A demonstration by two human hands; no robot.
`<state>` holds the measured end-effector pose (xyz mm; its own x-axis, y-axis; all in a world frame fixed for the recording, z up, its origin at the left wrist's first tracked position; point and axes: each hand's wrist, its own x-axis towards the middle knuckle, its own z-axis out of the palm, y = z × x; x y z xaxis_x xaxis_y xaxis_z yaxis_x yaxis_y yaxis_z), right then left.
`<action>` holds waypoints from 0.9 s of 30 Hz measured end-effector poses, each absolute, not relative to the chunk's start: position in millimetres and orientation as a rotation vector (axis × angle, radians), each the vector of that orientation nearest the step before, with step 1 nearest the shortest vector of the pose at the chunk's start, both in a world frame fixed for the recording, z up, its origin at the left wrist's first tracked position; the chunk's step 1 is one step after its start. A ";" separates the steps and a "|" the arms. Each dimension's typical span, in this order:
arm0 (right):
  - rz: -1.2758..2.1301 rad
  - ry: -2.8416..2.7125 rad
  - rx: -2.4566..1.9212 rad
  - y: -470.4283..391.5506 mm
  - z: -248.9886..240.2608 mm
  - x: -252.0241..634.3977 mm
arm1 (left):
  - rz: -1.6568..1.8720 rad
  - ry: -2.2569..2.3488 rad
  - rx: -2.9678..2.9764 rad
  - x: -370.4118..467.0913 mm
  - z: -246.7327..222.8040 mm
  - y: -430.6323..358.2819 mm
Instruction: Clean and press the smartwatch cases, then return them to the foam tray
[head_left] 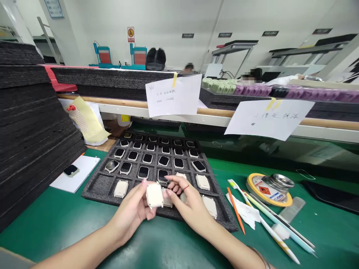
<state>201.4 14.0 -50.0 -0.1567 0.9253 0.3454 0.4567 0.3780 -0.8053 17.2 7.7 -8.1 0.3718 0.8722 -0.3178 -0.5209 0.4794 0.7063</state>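
Note:
My left hand [136, 207] is closed on a cream watch case [154, 195], held between thumb and fingers with a plain pale face turned toward me. Just to its right is my right hand [186, 200], its fingers apart and slightly bent over the tray, with nothing visible in them. Beneath both hands lies a black foam tray [101, 183] with rows of compartments. Most of the far compartments hold watches [147, 158] with dark screens up. Nearer ones hold cream cases [121, 188], some partly hidden by my hands.
A watch [71, 170] lies on white paper [84, 168] at left, beside stacked black foam [33, 149]. At right are an orange stick [236, 211], toothbrushes [276, 235], crumpled tissue [246, 210] and a round metal-topped container [269, 188]. A shelf edge [213, 116] spans behind.

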 end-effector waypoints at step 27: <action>0.682 -1.919 -1.252 10.1 -37.1 192.9 | 0.358 1.997 2.190 -107.7 -0.2 93.4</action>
<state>192.9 10.1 -37.1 -0.2565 0.9223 0.2889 0.5329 0.3844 -0.7539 -107.7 93.4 -0.2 0.0820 0.9941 0.0707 0.9567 -0.0984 0.2741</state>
